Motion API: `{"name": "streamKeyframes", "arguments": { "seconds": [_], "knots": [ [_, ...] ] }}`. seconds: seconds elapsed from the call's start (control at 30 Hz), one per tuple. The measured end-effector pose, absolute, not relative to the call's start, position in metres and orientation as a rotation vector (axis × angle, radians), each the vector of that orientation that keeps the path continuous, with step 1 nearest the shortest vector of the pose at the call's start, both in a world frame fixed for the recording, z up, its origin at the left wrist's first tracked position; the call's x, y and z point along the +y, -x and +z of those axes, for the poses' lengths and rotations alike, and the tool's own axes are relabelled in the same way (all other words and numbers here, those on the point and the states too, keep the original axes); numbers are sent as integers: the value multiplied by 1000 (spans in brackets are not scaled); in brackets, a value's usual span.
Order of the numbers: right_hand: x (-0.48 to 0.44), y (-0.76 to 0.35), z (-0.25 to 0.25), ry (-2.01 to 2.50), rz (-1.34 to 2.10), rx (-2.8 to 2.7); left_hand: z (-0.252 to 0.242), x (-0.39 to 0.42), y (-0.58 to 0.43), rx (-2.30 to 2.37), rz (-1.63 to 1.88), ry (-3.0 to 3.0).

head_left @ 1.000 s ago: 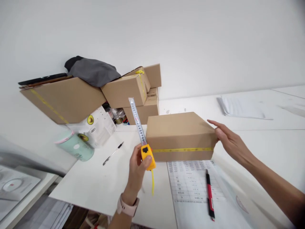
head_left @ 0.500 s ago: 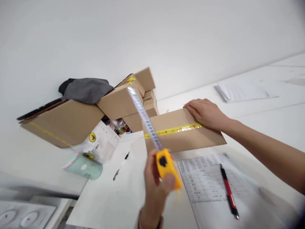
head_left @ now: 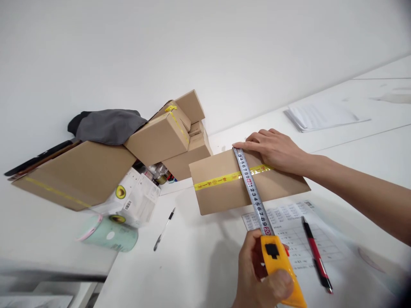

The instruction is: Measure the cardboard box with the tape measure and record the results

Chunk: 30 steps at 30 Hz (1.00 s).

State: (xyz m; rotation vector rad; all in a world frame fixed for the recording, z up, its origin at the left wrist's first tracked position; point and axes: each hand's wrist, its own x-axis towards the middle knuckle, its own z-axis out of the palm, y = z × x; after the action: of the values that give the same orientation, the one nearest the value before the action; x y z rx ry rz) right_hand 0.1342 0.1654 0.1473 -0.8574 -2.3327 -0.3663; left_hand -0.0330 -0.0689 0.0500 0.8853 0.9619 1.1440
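A flat cardboard box (head_left: 224, 192) with a strip of yellow tape lies on the white table (head_left: 192, 265). My right hand (head_left: 272, 149) presses the far end of a steel measuring tape (head_left: 252, 192) onto the box's far edge, fingers curled over it. The tape blade runs across the box top toward me. My left hand (head_left: 257, 278) grips the yellow tape measure case (head_left: 279, 269) near the front of the table, thumb on its side.
A printed sheet (head_left: 289, 239) with a red and black pen (head_left: 316, 256) lies right of my left hand. A black pen (head_left: 163, 229), a mint green cup (head_left: 109, 233), stacked cardboard boxes (head_left: 160, 137) and grey cloth (head_left: 105, 126) sit at left. Papers (head_left: 321, 115) lie far right.
My left hand swung the tape measure case down and right, so the blade now lies across the box. My right hand moved from the box's side to its far edge, pinning the tape's end.
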Motion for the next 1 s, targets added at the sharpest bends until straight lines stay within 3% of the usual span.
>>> {"name": "streamKeyframes", "arguments": {
  "seconds": [0.57,0.73,0.87,1.0],
  "knots": [
    [160,-135,142,840,-401,-2306,46,-68,18,1126,1034,-1051],
    [148,-133,139,925,-433,-2192,9,-87,14,1080,1066,-938],
    [128,-139,120,872,-542,-2144,-18,-110,8,1092,1022,-838],
    [105,-150,84,803,-602,-2106,-10,-116,8,1016,1034,-905]
  ]
}}
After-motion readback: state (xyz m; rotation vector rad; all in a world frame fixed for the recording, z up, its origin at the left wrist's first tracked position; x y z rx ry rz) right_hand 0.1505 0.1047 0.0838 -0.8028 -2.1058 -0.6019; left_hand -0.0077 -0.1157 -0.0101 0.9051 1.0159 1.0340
